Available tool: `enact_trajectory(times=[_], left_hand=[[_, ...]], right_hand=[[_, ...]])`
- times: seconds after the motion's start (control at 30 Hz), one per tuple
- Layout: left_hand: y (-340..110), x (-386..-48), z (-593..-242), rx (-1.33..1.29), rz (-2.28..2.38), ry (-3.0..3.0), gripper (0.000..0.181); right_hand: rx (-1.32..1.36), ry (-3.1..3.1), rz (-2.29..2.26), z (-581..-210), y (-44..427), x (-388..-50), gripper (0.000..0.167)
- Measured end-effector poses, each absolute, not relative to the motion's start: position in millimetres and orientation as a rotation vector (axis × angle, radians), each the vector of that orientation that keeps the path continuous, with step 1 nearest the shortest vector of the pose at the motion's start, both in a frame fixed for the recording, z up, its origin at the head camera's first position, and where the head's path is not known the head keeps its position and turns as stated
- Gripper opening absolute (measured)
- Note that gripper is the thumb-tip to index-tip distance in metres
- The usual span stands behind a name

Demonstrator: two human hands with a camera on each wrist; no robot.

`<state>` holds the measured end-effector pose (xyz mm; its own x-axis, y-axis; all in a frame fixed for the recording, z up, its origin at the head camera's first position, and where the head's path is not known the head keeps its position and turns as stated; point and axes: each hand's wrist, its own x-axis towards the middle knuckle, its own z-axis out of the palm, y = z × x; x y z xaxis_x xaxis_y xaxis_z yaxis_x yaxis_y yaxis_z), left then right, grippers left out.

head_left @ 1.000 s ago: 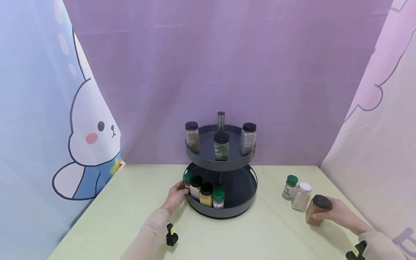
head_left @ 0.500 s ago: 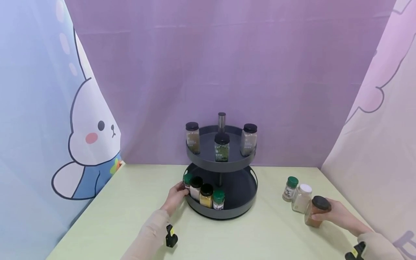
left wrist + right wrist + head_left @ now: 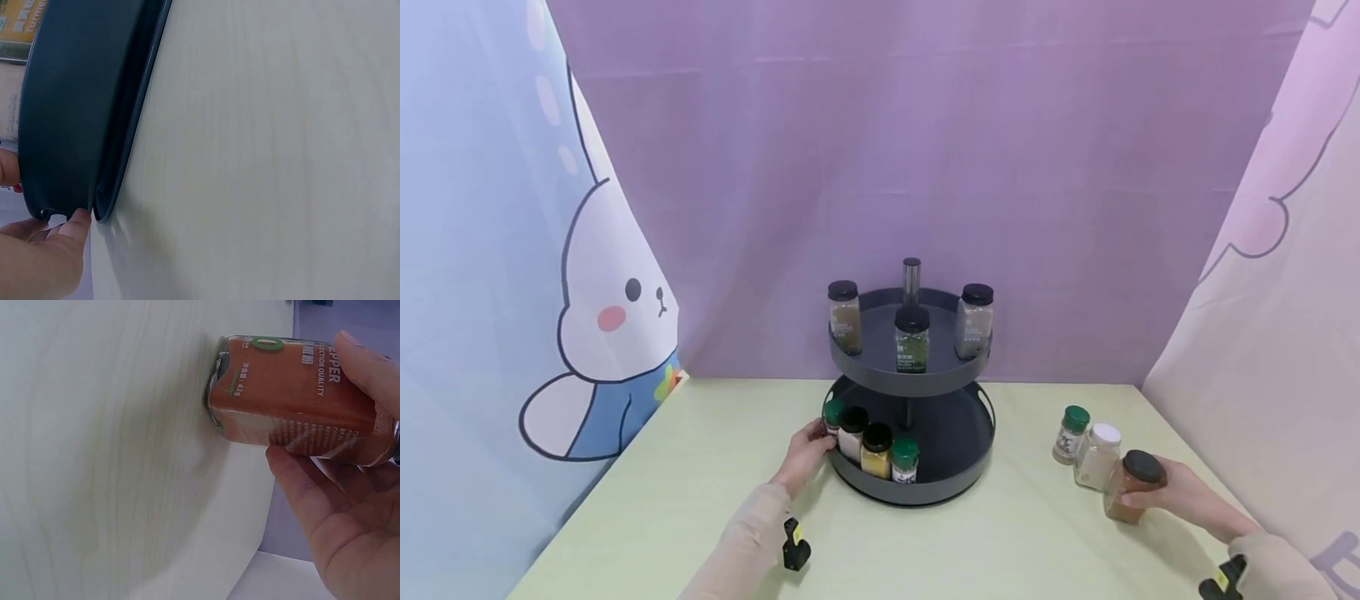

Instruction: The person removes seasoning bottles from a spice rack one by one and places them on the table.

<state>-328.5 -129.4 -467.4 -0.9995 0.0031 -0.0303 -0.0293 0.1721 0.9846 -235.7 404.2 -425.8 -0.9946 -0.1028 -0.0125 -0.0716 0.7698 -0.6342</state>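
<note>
In the head view, my left hand (image 3: 805,457) grips the left rim of the lower tray (image 3: 925,493) of a dark two-tier rack. The left wrist view has the thumb over the tray wall (image 3: 75,94) and fingers outside near a handle cut-out. My right hand (image 3: 1187,496) holds a black-lidded jar of red pepper powder (image 3: 1124,498) by its side. The right wrist view shows the pepper jar (image 3: 281,394) close to the tabletop; whether its base touches is unclear. Beside it stand a white-capped jar (image 3: 1097,458) and a green-capped shaker (image 3: 1070,437).
Several spice jars, including a yellow one (image 3: 876,461), line the lower tray's front left. On the upper tray (image 3: 910,383) stand three black-lidded jars, one with green contents (image 3: 912,346). A purple curtain (image 3: 1000,167) hangs behind the pale table (image 3: 985,550).
</note>
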Motion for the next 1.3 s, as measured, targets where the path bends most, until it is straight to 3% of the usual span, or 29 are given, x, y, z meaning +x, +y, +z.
enact_trajectory(times=[1.3], left_hand=[[-129.4,-327.3,-466.2,-0.003,2.003,2.391,0.056]], right_hand=[[-0.141,2.801,-1.107,-424.8,407.2,-239.7,0.072]])
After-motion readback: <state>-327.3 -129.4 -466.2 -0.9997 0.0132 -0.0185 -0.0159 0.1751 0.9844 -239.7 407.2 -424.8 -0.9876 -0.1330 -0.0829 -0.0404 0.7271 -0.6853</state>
